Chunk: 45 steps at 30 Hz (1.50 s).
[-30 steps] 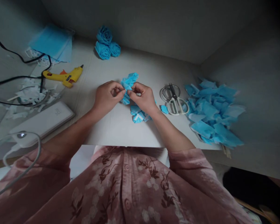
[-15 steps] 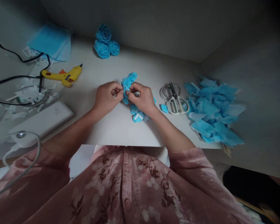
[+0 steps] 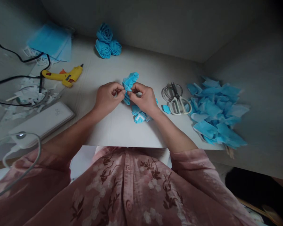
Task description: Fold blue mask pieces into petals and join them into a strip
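Between my two hands is a strip of gathered blue fabric (image 3: 130, 81), like face-mask material, its pleated end sticking up above the fingers. My left hand (image 3: 110, 98) pinches its left side between thumb and fingertips. From the other side my right hand (image 3: 143, 96) pinches the same strip, the fingertips of both hands almost meeting. Part of the strip is hidden behind the fingers. Under my right wrist lie more folded blue pieces (image 3: 139, 115) with a white patch, partly covered by the hand.
Three blue fabric roses (image 3: 106, 44) sit at the back. On the left are stacked blue masks (image 3: 50, 42), a yellow glue gun (image 3: 70, 76), white scraps (image 3: 29, 94) and a cabled power bank (image 3: 43, 125). Scissors (image 3: 178, 102) and a blue fabric pile (image 3: 217, 110) lie right.
Almost nothing differs. Both hands keep their pinch on the blue fabric strip, with only a very slight shift of its upper end.
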Each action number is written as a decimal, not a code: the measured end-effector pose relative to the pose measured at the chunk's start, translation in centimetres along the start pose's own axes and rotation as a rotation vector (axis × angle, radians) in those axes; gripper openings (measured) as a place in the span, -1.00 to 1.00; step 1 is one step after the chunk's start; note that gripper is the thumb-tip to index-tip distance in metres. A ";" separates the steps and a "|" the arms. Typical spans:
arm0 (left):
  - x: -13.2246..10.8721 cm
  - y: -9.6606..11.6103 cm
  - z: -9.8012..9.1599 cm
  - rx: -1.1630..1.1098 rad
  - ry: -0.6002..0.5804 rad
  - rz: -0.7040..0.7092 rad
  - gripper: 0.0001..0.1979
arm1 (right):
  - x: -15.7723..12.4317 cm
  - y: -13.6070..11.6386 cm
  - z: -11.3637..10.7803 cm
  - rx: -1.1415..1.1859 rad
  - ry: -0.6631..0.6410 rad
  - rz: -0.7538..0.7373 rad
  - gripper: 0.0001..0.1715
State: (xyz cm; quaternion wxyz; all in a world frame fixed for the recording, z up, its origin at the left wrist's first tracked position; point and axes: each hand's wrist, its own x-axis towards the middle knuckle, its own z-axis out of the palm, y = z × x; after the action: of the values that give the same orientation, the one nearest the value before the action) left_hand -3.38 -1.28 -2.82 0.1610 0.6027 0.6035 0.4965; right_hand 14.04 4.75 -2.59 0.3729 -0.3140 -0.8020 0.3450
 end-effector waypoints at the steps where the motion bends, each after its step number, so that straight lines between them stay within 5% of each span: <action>1: 0.0 0.0 0.0 -0.004 -0.003 -0.001 -0.91 | 0.0 0.0 0.0 0.000 0.000 0.002 -0.87; 7: 0.0 0.1 -0.1 -0.045 -0.019 -0.035 -0.90 | 0.1 0.2 0.2 0.054 0.009 0.013 -0.83; 11: 0.2 0.2 -0.2 -0.195 -0.016 -0.117 -0.84 | 0.5 0.5 -0.1 0.225 0.010 0.051 -0.59; 16: 0.9 -0.1 -0.4 -0.448 0.146 -0.264 -0.88 | 0.9 0.4 -0.8 0.435 0.007 0.189 -0.39; 22: 1.2 -0.2 -0.8 -0.603 -0.122 -0.416 -0.82 | 0.7 -0.1 -0.9 0.474 -0.012 0.215 -0.34; 29: 1.2 -0.9 -0.5 -0.581 -0.095 -0.357 -0.90 | 1.0 1.2 -0.8 0.427 -0.036 0.226 -0.40; 36: 1.2 -1.4 -0.3 -0.432 0.054 -0.273 -0.89 | 0.7 0.2 -1.3 0.122 0.204 0.112 -0.58; 45: 0.6 -0.7 0.2 -0.473 -0.012 -0.237 -0.88 | 0.0 -0.5 -0.6 -0.062 0.072 0.010 -0.82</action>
State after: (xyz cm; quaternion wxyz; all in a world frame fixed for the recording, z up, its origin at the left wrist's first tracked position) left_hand -3.77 -0.52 -3.16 0.3580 0.4762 0.5360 0.5981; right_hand 14.40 4.65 -1.94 0.3900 -0.3416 -0.7968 0.3105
